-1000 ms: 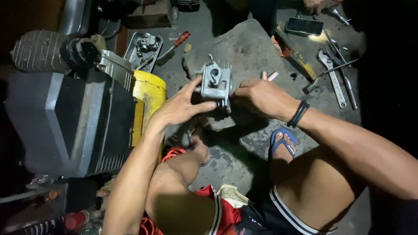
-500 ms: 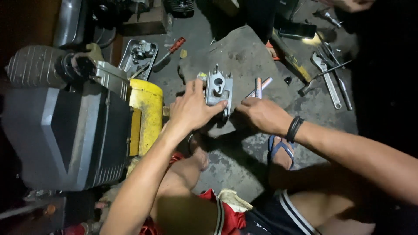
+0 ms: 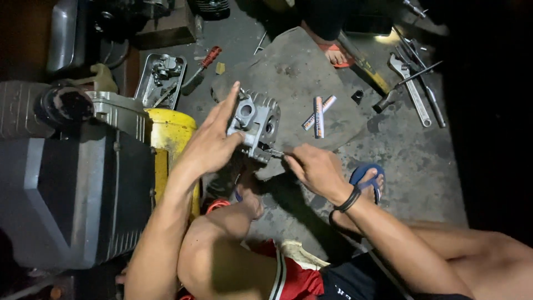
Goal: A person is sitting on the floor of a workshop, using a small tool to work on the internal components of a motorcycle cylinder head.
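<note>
Grimy concrete floor fills the view, with a flat grey stone slab [image 3: 311,72] at the centre and darkness swallowing the right edge. Over the near edge of that slab the left hand [image 3: 214,141] is clamped on a cast-metal cylinder head [image 3: 256,122], thumb across its near face and fingers spread up its side. The right hand [image 3: 316,166], at four o'clock from the casting, is closed around a thin metal tool whose tip meets the part's lower edge; the tool's kind is too small to tell.

Judging by its bulk and cast fins, the cylinder head looks heavy for its size, rigid and hard-edged, probably oily; the finned outer walls seem the safest hold, away from the ports.

At two o'clock from it lie two small white-and-orange tubes [image 3: 318,114], crossed and touching. Farther out, at two o'clock, rest wrenches [image 3: 412,83] and a hammer. At eleven o'clock sits a metal tray of parts [image 3: 161,78] with a red-handled screwdriver [image 3: 202,64] beside it. A yellow-and-grey machine [image 3: 83,183] crowds nine o'clock.

The casting's underside, the tool tip and everything in the black right margin stay hidden.
</note>
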